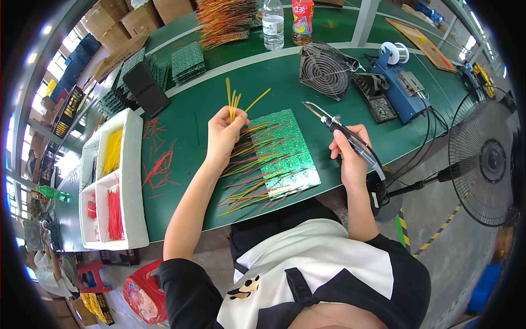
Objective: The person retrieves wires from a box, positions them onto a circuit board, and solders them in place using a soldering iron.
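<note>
Several yellow wires [234, 104] fan upward from my left hand [223, 134], which pinches them near their lower ends. Just right of and below that hand lies a green circuit board panel [290, 148] on the bench. Rows of red, yellow and black wires [246, 183] stick out from the panel toward the left. My right hand [350, 151] grips a soldering iron [339, 129] with a curved metal feed tube by its tip. The tip points up and left, above the bench, apart from the panel.
At left, a white foam box [137, 208] holds yellow and red wires; loose red wires [160, 164] lie beside it. A small fume fan [327, 71], an iron stand [378, 98] and a blue solder feeder [402, 90] stand at back right. Bottles [273, 27] are behind. A floor fan [487, 153] stands right.
</note>
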`<state>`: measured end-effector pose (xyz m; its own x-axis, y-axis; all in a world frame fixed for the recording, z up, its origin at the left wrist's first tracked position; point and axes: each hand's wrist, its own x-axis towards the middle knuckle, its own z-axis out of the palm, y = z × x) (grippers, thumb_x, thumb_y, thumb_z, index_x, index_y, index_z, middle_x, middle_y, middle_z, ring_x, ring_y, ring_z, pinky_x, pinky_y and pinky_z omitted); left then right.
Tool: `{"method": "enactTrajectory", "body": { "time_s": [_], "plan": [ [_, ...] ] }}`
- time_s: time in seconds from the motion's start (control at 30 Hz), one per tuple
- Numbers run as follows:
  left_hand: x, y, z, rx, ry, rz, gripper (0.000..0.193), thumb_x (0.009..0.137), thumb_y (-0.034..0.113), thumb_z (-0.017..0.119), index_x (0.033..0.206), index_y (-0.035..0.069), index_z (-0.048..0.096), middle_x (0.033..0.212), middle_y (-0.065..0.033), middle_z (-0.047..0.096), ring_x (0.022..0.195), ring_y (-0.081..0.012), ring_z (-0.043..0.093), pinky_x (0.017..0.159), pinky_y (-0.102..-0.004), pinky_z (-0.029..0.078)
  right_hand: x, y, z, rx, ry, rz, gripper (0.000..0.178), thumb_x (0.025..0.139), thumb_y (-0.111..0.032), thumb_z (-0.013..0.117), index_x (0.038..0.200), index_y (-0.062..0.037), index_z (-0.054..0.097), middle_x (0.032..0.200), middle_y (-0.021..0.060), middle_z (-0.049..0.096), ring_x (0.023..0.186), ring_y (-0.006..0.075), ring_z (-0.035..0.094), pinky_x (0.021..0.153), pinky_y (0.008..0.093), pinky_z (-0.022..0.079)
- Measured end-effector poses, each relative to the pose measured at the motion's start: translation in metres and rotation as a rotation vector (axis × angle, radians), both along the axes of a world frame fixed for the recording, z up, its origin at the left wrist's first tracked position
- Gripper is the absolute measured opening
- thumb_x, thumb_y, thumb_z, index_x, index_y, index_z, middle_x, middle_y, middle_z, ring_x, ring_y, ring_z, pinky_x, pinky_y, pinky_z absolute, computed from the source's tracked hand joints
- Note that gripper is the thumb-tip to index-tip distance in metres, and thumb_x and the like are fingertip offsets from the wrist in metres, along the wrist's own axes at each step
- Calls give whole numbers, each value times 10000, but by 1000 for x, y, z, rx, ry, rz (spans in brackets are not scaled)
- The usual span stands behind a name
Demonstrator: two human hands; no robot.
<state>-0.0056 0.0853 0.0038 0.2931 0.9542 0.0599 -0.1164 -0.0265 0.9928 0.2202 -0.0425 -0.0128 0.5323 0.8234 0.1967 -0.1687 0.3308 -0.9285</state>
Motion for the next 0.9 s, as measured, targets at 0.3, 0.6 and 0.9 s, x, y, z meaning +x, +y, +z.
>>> {"method": "enactTrajectory", "body": {
  "time_s": [0.3, 0.6, 0.9],
  "plan": [
    [-6, 10, -18, 489, 453, 108, 126, 766, 66, 611, 868, 19, 668, 596, -41, 535, 506, -109, 435, 500, -259, 363, -2, 2, 0, 8, -21, 5, 180, 823, -81, 653, 870, -40, 484, 642, 75, 590, 485, 96, 527, 466, 202, 405],
    [1, -4, -10, 475, 639, 79, 112, 774, 111, 667, 789, 1, 655, 518, 50, 334, 483, -34, 277, 448, -236, 226, -6, 3, 5, -82, -78, 86, 179, 812, -72, 649, 869, -25, 487, 646, 73, 596, 480, 75, 524, 454, 195, 410],
    [2, -5, -11, 514, 583, 70, 117, 786, 94, 659, 858, 5, 682, 663, 11, 561, 523, -26, 325, 457, -213, 258, -6, 3, 2, -87, -129, 193, 194, 810, -88, 660, 870, -21, 488, 643, 74, 599, 490, 74, 534, 452, 192, 411]
  ]
}}
